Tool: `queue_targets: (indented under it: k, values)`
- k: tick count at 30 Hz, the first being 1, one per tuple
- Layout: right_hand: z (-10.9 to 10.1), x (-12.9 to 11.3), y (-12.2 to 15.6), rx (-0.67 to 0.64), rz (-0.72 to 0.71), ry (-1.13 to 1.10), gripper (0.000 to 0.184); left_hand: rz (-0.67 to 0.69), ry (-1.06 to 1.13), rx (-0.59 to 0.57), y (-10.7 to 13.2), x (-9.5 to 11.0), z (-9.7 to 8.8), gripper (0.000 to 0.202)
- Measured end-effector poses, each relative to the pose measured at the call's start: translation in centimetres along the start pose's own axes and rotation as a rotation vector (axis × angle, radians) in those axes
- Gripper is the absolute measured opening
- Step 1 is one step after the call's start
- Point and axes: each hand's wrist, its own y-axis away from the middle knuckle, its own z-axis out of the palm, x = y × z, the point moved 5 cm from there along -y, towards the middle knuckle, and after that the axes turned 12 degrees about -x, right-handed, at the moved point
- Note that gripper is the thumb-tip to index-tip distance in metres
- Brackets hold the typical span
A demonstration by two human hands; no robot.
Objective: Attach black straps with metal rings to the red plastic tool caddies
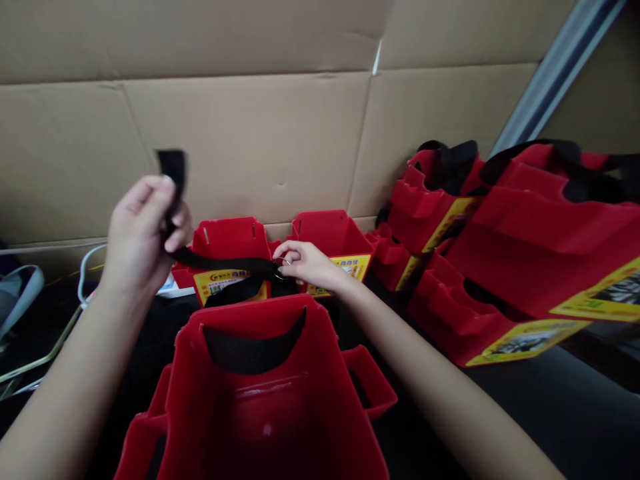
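A black webbing strap (220, 261) runs between my two hands above a red plastic bin (270, 413). My left hand (147, 230), raised on the left, is closed around the strap, and its loose end sticks up past the thumb. Pinched in the fingers of my right hand (303, 265) is the other part of the strap, at a thin metal ring (281, 267). The bin in front of me is open at the top, with side pockets. A black band (255, 350) passes through slots in its far wall.
Behind stand two more red bins (227, 237) with yellow labels. Stacked red bins (545, 220) with black straps rise at the right. Cardboard (240, 140) forms the back wall, and a metal post (555, 73) slants at upper right. Wire items (30, 287) lie at the left.
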Motion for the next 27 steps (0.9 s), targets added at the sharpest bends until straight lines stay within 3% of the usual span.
queue_targets:
  k: [4,8,14,21,27]
  values:
    - [0.0,-0.9,0.5,0.026,-0.011,-0.239,0.016,-0.306,-0.139,-0.347,0.0,-3.1,2.4,0.022]
    - [0.4,-1.7,0.8,0.047,-0.041,-0.378,0.016,-0.426,-0.233,-0.564,0.2,-5.6,4.7,0.022]
    - [1.0,-2.2,0.8,0.045,-0.114,-0.498,0.019,-0.393,-0.243,-0.556,0.2,-6.8,5.2,0.024]
    - [1.4,-3.1,0.9,-0.023,-0.226,-0.361,0.013,-0.221,-0.235,-0.596,0.0,-6.0,6.1,0.019]
    - [1.2,-3.1,1.1,0.08,-0.186,-0.358,0.032,-0.155,-0.294,-0.58,-0.3,-5.9,6.3,0.015]
